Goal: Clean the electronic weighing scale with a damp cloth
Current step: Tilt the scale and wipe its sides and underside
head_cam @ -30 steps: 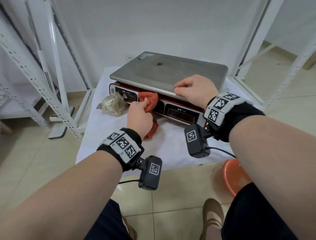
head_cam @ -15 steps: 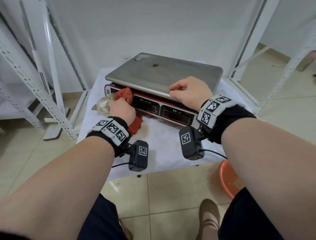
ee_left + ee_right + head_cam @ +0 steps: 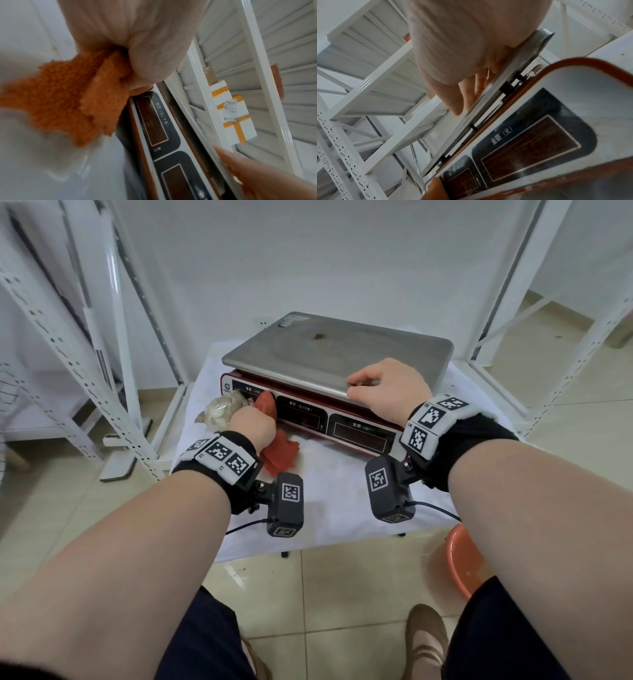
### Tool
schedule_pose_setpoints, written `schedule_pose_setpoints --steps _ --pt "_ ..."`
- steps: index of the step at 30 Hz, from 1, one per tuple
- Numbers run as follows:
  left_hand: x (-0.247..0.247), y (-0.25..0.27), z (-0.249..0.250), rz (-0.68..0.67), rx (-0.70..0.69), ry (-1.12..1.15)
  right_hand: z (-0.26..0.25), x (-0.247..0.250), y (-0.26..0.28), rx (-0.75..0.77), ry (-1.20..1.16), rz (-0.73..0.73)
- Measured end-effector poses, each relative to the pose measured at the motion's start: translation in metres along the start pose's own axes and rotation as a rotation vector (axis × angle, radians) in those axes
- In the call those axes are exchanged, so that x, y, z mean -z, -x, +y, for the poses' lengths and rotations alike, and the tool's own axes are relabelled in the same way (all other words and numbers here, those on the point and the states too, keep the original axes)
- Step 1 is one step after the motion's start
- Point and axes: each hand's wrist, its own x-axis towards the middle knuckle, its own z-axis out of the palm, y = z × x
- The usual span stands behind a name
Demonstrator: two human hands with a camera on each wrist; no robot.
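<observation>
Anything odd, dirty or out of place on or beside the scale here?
A small dark spot sits on the weighing pan, not yet wiped. A crumpled clear bag lies against the scale's left front corner, beside the orange cloth.

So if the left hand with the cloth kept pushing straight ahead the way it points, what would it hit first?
Probably nothing new: the left hand already presses the orange cloth against the scale's front display panel, which blocks the way. Depth is hard to judge.

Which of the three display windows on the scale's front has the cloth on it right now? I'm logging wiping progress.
The leftmost window: the orange cloth in the left hand covers it, while the middle window and right window are bare.
</observation>
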Motion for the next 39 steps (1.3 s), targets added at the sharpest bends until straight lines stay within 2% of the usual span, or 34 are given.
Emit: schedule_pose_setpoints --steps 3,5,9,14,16,18,20,21,24,29,32,34,39 --pt "0.005 -0.008 0.003 0.176 -0.001 -0.049 0.000 0.000 0.000 -0.004 0.000 0.005" --pt "0.008 -0.005 0.006 0.167 -0.015 -0.070 0.000 -0.001 -0.001 -0.009 -0.007 0.004" --pt "-0.004 0.001 0.000 -0.005 -0.037 0.044 0.002 0.000 -0.001 -0.013 -0.014 0.005" --pt "-0.008 0.005 -0.003 -0.073 -0.001 0.097 0.000 0.000 0.001 -0.007 -0.008 0.007" --pt "-0.009 0.006 -0.004 -0.056 -0.013 0.105 -0.001 0.001 0.002 -0.009 -0.007 0.011" --pt "-0.010 0.005 -0.003 0.053 -0.030 0.066 -0.002 0.001 0.003 -0.008 -0.010 0.012" --pt "-0.011 -0.001 -0.001 0.166 -0.098 -0.031 -0.002 0.000 0.003 -0.006 -0.017 0.012" --pt "-0.013 -0.002 -0.001 0.177 -0.126 -0.044 -0.002 0.000 0.002 -0.007 -0.019 0.010" --pt "-0.025 0.004 0.000 0.125 -0.226 -0.078 -0.002 0.000 0.001 -0.015 -0.018 0.011" --pt "-0.041 0.029 -0.005 0.120 -0.505 -0.105 -0.001 0.000 -0.001 -0.031 -0.010 0.009" --pt "-0.039 0.033 -0.009 0.092 -0.569 -0.079 -0.002 0.000 0.000 -0.021 -0.012 0.007" --pt "-0.033 0.028 -0.011 0.111 -0.570 -0.061 -0.002 0.000 0.001 -0.022 -0.026 0.009" --pt "-0.024 0.013 -0.009 0.156 -0.452 -0.038 0.000 -0.002 -0.001 -0.031 -0.040 0.007"
